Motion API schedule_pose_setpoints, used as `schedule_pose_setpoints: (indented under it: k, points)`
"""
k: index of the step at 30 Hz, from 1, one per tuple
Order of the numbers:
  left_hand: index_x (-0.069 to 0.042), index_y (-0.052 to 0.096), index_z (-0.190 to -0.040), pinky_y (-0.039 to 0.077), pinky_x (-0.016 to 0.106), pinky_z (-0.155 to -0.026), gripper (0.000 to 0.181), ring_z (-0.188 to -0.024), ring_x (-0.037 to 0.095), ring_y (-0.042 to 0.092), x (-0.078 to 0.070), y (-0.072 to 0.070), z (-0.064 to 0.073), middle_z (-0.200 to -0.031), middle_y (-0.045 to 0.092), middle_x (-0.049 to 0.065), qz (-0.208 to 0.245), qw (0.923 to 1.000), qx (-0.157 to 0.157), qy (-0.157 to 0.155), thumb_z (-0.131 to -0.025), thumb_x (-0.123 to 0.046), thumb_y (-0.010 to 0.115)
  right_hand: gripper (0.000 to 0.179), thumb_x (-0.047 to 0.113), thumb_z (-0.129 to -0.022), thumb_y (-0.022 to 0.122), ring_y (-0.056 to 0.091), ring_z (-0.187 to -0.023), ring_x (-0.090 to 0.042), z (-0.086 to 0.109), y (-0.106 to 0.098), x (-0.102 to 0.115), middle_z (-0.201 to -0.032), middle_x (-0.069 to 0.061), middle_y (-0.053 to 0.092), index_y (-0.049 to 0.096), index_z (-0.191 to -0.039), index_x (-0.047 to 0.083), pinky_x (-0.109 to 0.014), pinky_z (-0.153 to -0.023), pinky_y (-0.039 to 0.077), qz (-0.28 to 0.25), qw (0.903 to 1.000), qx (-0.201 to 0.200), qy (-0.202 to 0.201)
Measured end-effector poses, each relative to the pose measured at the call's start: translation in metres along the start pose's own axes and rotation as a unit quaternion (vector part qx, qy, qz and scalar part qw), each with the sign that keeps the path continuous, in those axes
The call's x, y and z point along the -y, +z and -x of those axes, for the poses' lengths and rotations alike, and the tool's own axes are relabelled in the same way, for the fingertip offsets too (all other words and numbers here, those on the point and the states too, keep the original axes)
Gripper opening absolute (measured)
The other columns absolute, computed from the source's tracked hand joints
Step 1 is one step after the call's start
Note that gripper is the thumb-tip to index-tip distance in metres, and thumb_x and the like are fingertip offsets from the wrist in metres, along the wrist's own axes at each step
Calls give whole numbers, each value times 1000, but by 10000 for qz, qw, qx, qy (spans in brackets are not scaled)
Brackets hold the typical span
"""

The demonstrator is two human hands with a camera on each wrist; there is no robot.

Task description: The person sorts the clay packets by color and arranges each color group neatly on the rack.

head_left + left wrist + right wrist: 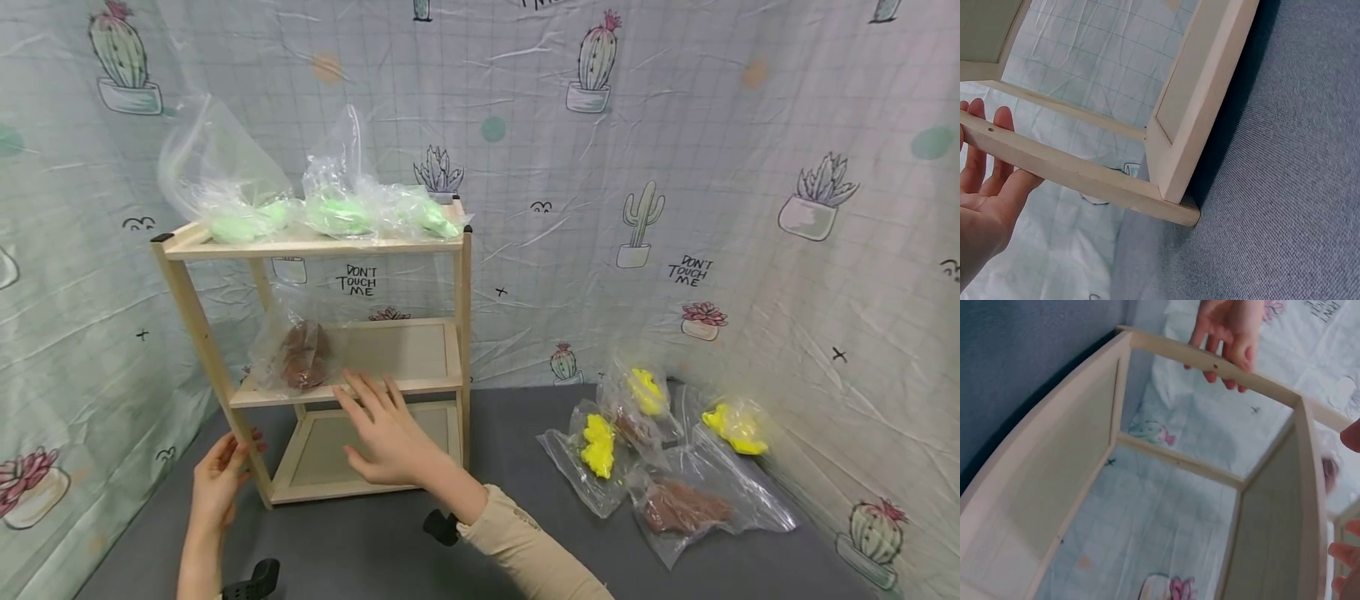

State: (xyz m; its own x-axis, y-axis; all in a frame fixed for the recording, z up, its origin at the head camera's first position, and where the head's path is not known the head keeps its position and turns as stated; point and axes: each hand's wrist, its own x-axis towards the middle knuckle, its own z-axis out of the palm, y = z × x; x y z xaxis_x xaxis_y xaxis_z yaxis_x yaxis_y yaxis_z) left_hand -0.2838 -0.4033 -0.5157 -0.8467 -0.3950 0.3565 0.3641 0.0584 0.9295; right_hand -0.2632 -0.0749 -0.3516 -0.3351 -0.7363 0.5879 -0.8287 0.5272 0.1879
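A three-tier wooden shelf rack (345, 387) stands on the dark table. My left hand (217, 479) grips its front left post (1072, 172) low down, between the middle and bottom tiers; in the left wrist view the fingers (1004, 119) wrap behind the wood. My right hand (393, 442) is spread in front of the rack, holding nothing, fingertips close to the middle shelf's front edge. Just left of those fingertips, a clear bag with a brown lump (306, 354) sits on the middle shelf. The right wrist view shows only parts of the right hand's fingers (1347, 553) at its edge.
Several clear bags with light green contents (337, 215) sit on the top shelf. To the right on the table (517, 550) lies a pile of clear bags with yellow pieces (598, 446) and brown lumps (686, 506). A cactus-print curtain (517, 167) surrounds the table.
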Motion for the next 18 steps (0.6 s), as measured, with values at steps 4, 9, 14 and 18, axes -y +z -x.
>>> schedule_pose_setpoints:
  k: [4, 9, 14, 18]
  points:
    - [1, 44, -128, 45, 13, -65, 41, -91, -3, 60, -12, 2, 6, -106, 61, -14, 96, 9984, 420, 379, -92, -19, 46, 70, 30, -82, 59, 27, -133, -30, 28, -10, -13, -143, -15, 27, 27, -138, 5, -48, -104, 23, -193, 9989, -418, 33]
    - [1, 48, -124, 46, 13, -64, 36, -88, -4, 61, -57, 23, 27, -101, 63, -16, 314, 9962, 525, 625, -91, -15, 46, 66, 26, -80, 61, 31, -130, -29, 68, -21, -33, -138, -14, 36, 33, -136, 3, -47, -102, 26, -110, 9977, -661, 139]
    - [3, 47, -124, 46, 13, -64, 38, -87, -4, 61, -63, 28, 29, -99, 63, -17, 283, 9974, 441, 485, -91, -17, 46, 65, 20, -76, 64, 36, -124, -32, 111, -29, -56, -133, -16, 42, 37, -132, 0, -47, -98, 28, 32, 9956, -936, 90]
    - [-5, 46, -128, 43, 11, -63, 39, -91, -6, 59, -16, 5, 9, -106, 61, -18, -154, 9985, 307, 421, -92, -19, 44, 52, 28, -90, 47, 36, -123, -32, 146, -35, -70, -131, -14, 44, 38, -132, 0, -46, -96, 28, 132, 9955, -906, 239]
